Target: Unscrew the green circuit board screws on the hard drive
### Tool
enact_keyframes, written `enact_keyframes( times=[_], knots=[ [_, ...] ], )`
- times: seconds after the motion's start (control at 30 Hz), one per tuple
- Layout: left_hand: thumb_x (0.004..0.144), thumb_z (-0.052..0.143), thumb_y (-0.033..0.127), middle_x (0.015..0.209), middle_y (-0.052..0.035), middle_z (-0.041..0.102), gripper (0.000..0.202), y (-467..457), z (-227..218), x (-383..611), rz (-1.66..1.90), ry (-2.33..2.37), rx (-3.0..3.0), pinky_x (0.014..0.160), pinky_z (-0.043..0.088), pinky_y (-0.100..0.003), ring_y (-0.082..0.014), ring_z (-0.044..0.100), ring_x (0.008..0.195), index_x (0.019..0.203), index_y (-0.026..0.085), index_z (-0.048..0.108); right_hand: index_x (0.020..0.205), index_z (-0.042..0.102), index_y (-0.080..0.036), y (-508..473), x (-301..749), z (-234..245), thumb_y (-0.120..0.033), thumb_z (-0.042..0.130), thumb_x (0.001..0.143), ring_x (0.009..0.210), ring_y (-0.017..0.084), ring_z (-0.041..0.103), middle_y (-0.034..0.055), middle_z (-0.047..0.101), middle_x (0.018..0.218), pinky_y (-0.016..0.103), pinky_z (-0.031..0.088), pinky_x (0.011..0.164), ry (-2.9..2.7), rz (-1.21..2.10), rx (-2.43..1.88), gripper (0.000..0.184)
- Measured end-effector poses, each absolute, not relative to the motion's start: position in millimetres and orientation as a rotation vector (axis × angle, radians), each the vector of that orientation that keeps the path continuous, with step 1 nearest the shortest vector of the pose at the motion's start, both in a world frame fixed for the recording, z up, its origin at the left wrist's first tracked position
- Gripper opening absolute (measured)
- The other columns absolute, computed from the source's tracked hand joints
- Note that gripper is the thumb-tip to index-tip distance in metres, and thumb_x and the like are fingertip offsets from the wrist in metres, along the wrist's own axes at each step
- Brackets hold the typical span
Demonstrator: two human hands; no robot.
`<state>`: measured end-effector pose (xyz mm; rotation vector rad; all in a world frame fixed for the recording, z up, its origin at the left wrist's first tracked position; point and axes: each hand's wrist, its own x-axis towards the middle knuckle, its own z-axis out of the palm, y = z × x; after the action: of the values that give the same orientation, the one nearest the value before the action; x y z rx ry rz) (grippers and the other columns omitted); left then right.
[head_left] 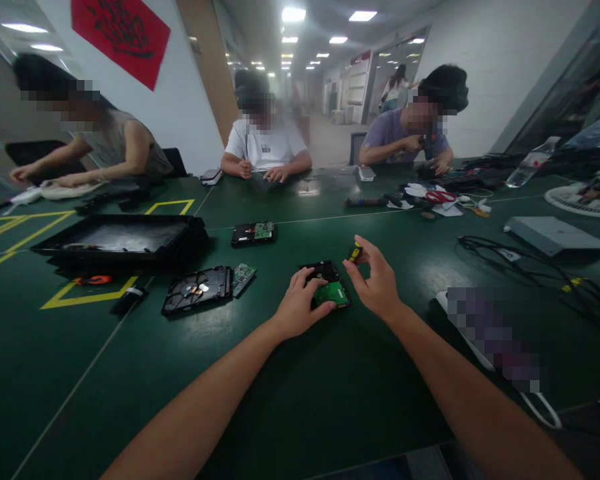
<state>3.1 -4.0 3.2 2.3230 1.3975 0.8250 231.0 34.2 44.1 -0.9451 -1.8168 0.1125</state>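
A hard drive [333, 293] lies on the table in front of me, its green circuit board facing up. My left hand [300, 300] grips it from the left, fingers over the far part and thumb along the near edge. To the right of the drive, my right hand [377, 280] pinches a short black-and-yellow screwdriver [354, 251] between thumb and fingers, raised above the table. The screwdriver's tip cannot be made out. Left of these lie another hard drive [199, 291], a loose circuit board [243, 279] touching or close beside it, and a further drive [254, 234] behind.
Black stacked trays [120, 243] stand at the left, with an orange tool [94, 280] by them. On the right are a grey box [557, 237], black cables [510, 257] and a phone-like slab [490, 333]. Several people sit across the green table [280, 413].
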Motion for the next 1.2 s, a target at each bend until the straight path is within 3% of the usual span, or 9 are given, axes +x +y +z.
enact_keyframes(
  times=[0.17, 0.37, 0.53, 0.73, 0.93, 1.1, 1.2],
  knots=[
    [0.092, 0.073, 0.051, 0.161, -0.0136, 0.038, 0.055, -4.0, 2.6, 3.1, 0.821, 1.403, 2.321, 0.124, 0.032, -0.061, -0.0381, 0.027, 0.155, 0.138, 0.026, 0.059, 0.162, 0.033, -0.034, 32.5, 229.3, 46.4, -0.026, 0.051, 0.105, 0.107, 0.026, 0.072, 0.011, 0.064, 0.136, 0.051, 0.06, 0.102, -1.834, 0.196, -0.904, 0.06],
    [0.092, 0.073, 0.051, 0.161, -0.0133, 0.038, 0.052, -5.5, 4.7, 2.8, 0.814, 1.408, 2.305, 0.124, 0.033, -0.062, -0.0383, 0.027, 0.155, 0.137, 0.027, 0.06, 0.155, 0.043, -0.033, 33.5, 229.1, 46.8, -0.03, 0.064, 0.099, 0.094, 0.024, 0.071, 0.0094, 0.064, 0.123, 0.048, 0.063, 0.09, -1.792, 0.103, -0.917, 0.06],
    [0.093, 0.072, 0.05, 0.161, -0.0131, 0.038, 0.052, -5.8, 7.4, 3.3, 0.798, 1.409, 2.315, 0.123, 0.033, -0.063, -0.039, 0.027, 0.155, 0.137, 0.027, 0.059, 0.159, 0.036, -0.033, 34.1, 230.3, 45.8, -0.028, 0.055, 0.104, 0.102, 0.025, 0.071, 0.0102, 0.064, 0.129, 0.051, 0.061, 0.099, -1.827, 0.151, -0.919, 0.059],
    [0.093, 0.073, 0.05, 0.161, -0.0126, 0.038, 0.052, -6.1, 6.3, 3.3, 0.811, 1.405, 2.309, 0.123, 0.032, -0.063, -0.0388, 0.027, 0.155, 0.138, 0.028, 0.059, 0.152, 0.044, -0.032, 34.8, 230.5, 45.0, -0.034, 0.063, 0.1, 0.093, 0.025, 0.07, 0.0111, 0.063, 0.127, 0.05, 0.065, 0.086, -1.778, 0.067, -0.937, 0.056],
    [0.092, 0.073, 0.05, 0.161, -0.0131, 0.038, 0.052, -5.6, 5.9, 3.2, 0.812, 1.405, 2.304, 0.124, 0.032, -0.062, -0.0384, 0.027, 0.155, 0.137, 0.027, 0.06, 0.155, 0.04, -0.032, 33.8, 229.9, 45.1, -0.027, 0.056, 0.103, 0.101, 0.025, 0.071, 0.0115, 0.063, 0.133, 0.051, 0.062, 0.096, -1.789, 0.125, -0.925, 0.055],
    [0.092, 0.073, 0.05, 0.161, -0.0126, 0.037, 0.053, -4.8, 5.0, 2.8, 0.807, 1.41, 2.314, 0.124, 0.031, -0.062, -0.0384, 0.026, 0.155, 0.138, 0.027, 0.059, 0.149, 0.046, -0.03, 34.0, 229.2, 46.6, -0.029, 0.064, 0.099, 0.093, 0.023, 0.07, 0.0107, 0.062, 0.127, 0.045, 0.065, 0.084, -1.765, 0.051, -0.918, 0.054],
    [0.092, 0.073, 0.05, 0.161, -0.0127, 0.037, 0.053, -5.0, 4.1, 2.6, 0.803, 1.417, 2.319, 0.124, 0.032, -0.062, -0.0383, 0.027, 0.155, 0.138, 0.027, 0.059, 0.15, 0.045, -0.03, 33.6, 228.9, 47.0, -0.029, 0.062, 0.099, 0.094, 0.023, 0.07, 0.0114, 0.061, 0.128, 0.046, 0.064, 0.086, -1.785, 0.059, -0.918, 0.053]
  ],
)
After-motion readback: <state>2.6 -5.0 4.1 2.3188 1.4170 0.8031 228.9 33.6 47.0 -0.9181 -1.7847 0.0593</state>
